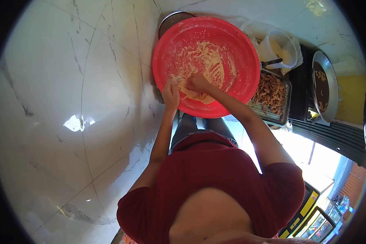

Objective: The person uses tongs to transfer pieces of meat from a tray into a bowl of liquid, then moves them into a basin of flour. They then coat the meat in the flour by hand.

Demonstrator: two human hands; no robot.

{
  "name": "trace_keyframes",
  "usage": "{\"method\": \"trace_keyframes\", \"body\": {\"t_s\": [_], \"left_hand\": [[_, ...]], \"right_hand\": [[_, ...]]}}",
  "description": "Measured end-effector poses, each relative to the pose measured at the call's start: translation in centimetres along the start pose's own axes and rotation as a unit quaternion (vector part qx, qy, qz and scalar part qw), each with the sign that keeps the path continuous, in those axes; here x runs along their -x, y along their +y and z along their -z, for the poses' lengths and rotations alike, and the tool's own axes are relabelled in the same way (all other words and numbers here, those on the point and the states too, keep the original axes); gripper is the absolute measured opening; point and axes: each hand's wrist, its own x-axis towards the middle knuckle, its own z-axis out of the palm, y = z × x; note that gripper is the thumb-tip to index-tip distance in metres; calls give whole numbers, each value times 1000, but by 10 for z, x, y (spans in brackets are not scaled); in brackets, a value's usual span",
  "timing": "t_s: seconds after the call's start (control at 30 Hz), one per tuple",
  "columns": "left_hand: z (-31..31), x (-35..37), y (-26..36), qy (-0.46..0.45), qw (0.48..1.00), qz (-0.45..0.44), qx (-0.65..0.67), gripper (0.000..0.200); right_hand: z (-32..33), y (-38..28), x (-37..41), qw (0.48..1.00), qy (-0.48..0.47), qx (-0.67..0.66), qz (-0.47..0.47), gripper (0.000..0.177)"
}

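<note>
A large red plastic basin (248,53) stands in front of me. Pale, crumbly flour mixture (209,57) is smeared across its bottom. My left hand (171,94) is over the near left rim, with its fingers drawn together around a small whitish, flour-coated lump (176,80) whose kind I cannot make out. Inside the basin, my right hand (197,83) is curled into a fist just to the right of the left one. Whatever lies within its fingers is hidden. Close below that fist is a smooth yellowish mass (199,96), likely dough, near the basin's near side.
To the right, a glass-sided tray (271,95) holds brown fried pieces. Behind it stands a white bucket (281,48) with pale contents; a dark handle (271,62) juts nearby. Farther right, a wide pan (331,83) of dark oil sits over a burner. A tiled wall (81,101) borders the left.
</note>
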Motion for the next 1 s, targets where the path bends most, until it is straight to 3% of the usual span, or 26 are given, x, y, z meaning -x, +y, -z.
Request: {"method": "trace_keyframes", "body": {"t_s": [0.17,0.2,0.27,0.37,0.5,0.57,0.67,0.73,0.8,1.0], "left_hand": [[3,-2,8,3,1000,-3,-20,37],[3,-1,13,6,1000,-1,-25,37],[1,-2,13,2,1000,2,-26,37],[0,-3,4,-7,1000,1,-14,37],[0,-2,-3,-7,1000,8,-17,37],[-1,-2,-3,-9,999,11,-30,37],[0,-1,-1,-6,999,14,-33,37],[-2,-1,-7,-6,1000,21,-16,37],[-2,0,8,-5,999,34,-27,37],[-2,-1,3,-3,999,36,-33,38]], "right_hand": [[-53,7,2,994,-86,69,-3,37],[-50,8,8,984,-96,139,50,35],[-32,16,32,942,-115,276,150,31],[34,5,46,923,-242,284,93,27],[86,39,45,975,-169,143,-25,31],[64,81,38,988,-93,60,-103,26],[26,97,16,990,-20,-31,-138,29],[-6,79,10,982,-14,-1,-187,37],[-2,28,21,980,-23,106,-170,46],[-18,13,40,935,-282,208,-53,33]]}}
